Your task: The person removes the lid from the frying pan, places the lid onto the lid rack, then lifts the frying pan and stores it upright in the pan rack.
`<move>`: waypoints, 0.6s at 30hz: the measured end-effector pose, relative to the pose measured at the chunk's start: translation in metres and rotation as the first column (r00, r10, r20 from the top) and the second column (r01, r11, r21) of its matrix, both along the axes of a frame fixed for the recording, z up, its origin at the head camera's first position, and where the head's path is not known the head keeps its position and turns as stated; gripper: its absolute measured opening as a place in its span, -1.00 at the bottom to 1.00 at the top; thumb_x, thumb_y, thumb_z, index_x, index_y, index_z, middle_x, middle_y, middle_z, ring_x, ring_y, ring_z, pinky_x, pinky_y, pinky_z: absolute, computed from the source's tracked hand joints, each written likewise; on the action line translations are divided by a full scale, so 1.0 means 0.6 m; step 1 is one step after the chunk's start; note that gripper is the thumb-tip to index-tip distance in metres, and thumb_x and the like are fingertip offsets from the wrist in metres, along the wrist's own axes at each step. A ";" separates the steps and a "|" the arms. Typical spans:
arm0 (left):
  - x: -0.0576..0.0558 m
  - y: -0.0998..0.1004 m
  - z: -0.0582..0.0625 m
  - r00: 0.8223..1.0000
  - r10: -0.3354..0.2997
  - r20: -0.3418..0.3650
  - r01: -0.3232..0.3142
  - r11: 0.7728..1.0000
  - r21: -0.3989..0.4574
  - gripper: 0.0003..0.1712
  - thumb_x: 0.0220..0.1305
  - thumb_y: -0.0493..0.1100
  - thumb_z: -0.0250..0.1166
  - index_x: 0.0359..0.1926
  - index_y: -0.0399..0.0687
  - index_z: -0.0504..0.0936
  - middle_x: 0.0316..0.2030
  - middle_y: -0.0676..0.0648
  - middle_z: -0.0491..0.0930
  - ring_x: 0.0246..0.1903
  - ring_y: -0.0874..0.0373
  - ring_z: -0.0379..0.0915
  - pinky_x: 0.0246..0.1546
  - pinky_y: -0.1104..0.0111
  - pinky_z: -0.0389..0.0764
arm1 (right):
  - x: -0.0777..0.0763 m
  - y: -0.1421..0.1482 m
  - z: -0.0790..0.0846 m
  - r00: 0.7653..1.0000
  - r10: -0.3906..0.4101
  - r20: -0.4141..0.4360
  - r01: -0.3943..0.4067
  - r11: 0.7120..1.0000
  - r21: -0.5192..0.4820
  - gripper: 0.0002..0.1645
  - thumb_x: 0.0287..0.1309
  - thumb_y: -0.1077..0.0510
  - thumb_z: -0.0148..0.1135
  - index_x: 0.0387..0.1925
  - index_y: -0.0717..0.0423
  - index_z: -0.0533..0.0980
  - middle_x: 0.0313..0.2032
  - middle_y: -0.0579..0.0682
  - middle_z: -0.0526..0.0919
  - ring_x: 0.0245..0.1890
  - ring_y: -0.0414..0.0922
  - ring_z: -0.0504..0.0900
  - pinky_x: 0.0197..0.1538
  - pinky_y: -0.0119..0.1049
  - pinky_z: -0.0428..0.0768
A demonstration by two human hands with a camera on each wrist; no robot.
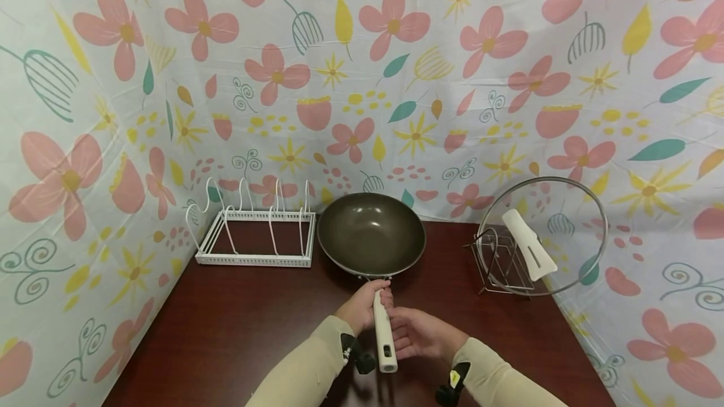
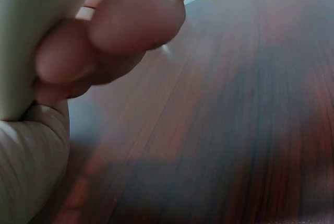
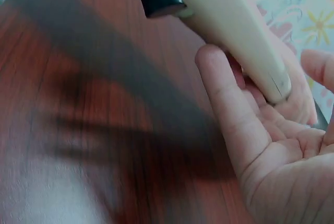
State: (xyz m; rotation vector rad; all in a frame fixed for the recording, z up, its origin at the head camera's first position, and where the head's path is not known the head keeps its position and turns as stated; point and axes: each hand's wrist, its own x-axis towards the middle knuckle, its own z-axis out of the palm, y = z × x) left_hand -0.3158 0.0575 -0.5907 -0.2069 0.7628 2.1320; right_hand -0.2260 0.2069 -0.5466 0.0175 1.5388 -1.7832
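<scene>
A dark wok (image 1: 371,234) with a cream handle (image 1: 386,347) is at the middle of the table, its handle pointing toward me. My left hand (image 1: 361,308) grips the handle close to the pan; the left wrist view shows its curled fingers (image 2: 130,20) against the cream surface. Beside the handle's right side is my right hand (image 1: 425,333), palm turned up with the fingers extended under and along it. In the right wrist view that hand (image 3: 261,151) has a straight finger near the handle (image 3: 235,31), and its thumb stands apart.
To the wok's left sits a white rack (image 1: 254,260) with several upright wire loops. On the right, a glass lid (image 1: 601,231) with a white grip (image 1: 528,245) leans upright in a dark wire rack (image 1: 498,262). Flowered cloth (image 1: 351,80) hangs behind the dark red table (image 1: 226,331).
</scene>
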 end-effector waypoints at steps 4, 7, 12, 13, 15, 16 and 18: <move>0.002 0.000 0.003 1.000 -0.001 0.016 0.000 1.000 0.014 -0.61 0.46 -0.17 0.02 -0.58 0.04 0.24 -0.73 0.20 0.22 -0.78 0.40 0.19 -0.64 0.58 0.27 | 0.005 -0.014 -0.003 0.999 -0.043 -0.002 0.043 0.999 -0.019 -0.57 0.47 -0.09 -0.03 -0.07 0.21 0.50 -0.25 0.05 0.70 -0.19 -0.05 0.72 -0.08 -0.12 0.67; 0.004 -0.001 0.007 1.000 0.001 0.024 -0.002 1.000 0.029 -0.64 0.46 -0.20 0.02 -0.55 0.02 0.24 -0.71 0.19 0.23 -0.77 0.42 0.19 -0.65 0.61 0.30 | 0.007 -0.022 -0.002 0.998 -0.065 0.000 0.065 0.997 -0.037 -0.63 0.48 -0.01 0.03 -0.03 0.24 0.48 -0.24 0.06 0.72 -0.20 -0.05 0.73 -0.09 -0.10 0.67; 0.006 -0.003 0.012 1.000 0.001 0.003 -0.001 1.000 0.026 -0.66 0.45 -0.21 0.01 -0.53 -0.01 0.24 -0.71 0.17 0.22 -0.76 0.41 0.17 -0.66 0.60 0.31 | 0.009 -0.025 0.002 0.999 -0.052 -0.009 0.051 0.996 -0.075 -0.65 0.53 0.08 0.00 0.03 0.33 0.45 -0.25 0.07 0.74 -0.19 -0.03 0.76 -0.10 -0.10 0.69; 0.005 -0.004 0.012 1.000 0.001 0.003 -0.001 1.000 0.028 -0.66 0.45 -0.22 0.01 -0.54 -0.01 0.23 -0.71 0.17 0.22 -0.76 0.40 0.17 -0.66 0.60 0.32 | 0.009 -0.025 0.003 0.999 -0.047 -0.012 0.046 0.996 -0.080 -0.65 0.53 0.09 -0.01 0.03 0.34 0.45 -0.25 0.07 0.75 -0.19 -0.03 0.76 -0.09 -0.10 0.69; 0.005 -0.005 0.012 1.000 0.000 0.001 0.000 1.000 0.031 -0.66 0.45 -0.22 0.00 -0.53 -0.01 0.23 -0.71 0.17 0.22 -0.76 0.40 0.17 -0.66 0.60 0.32 | 0.009 -0.025 0.003 0.999 -0.041 -0.020 0.039 0.995 -0.087 -0.64 0.54 0.10 -0.02 0.05 0.36 0.43 -0.24 0.08 0.74 -0.19 -0.03 0.76 -0.09 -0.09 0.69; 0.005 -0.005 0.012 1.000 -0.001 0.001 0.001 0.999 0.032 -0.67 0.45 -0.22 0.00 -0.53 -0.01 0.23 -0.71 0.17 0.22 -0.76 0.40 0.17 -0.66 0.60 0.32 | 0.009 -0.024 0.003 0.999 -0.041 -0.023 0.039 0.995 -0.089 -0.64 0.54 0.10 -0.02 0.06 0.36 0.43 -0.24 0.08 0.74 -0.19 -0.02 0.76 -0.09 -0.09 0.69; 0.005 -0.006 0.012 1.000 -0.002 0.007 0.002 0.999 0.036 -0.68 0.45 -0.23 0.00 -0.52 -0.01 0.23 -0.70 0.17 0.22 -0.76 0.40 0.17 -0.67 0.60 0.32 | 0.009 -0.025 0.003 0.999 -0.039 -0.026 0.037 0.995 -0.090 -0.62 0.54 0.10 -0.02 0.08 0.39 0.42 -0.24 0.08 0.75 -0.19 -0.02 0.76 -0.08 -0.09 0.69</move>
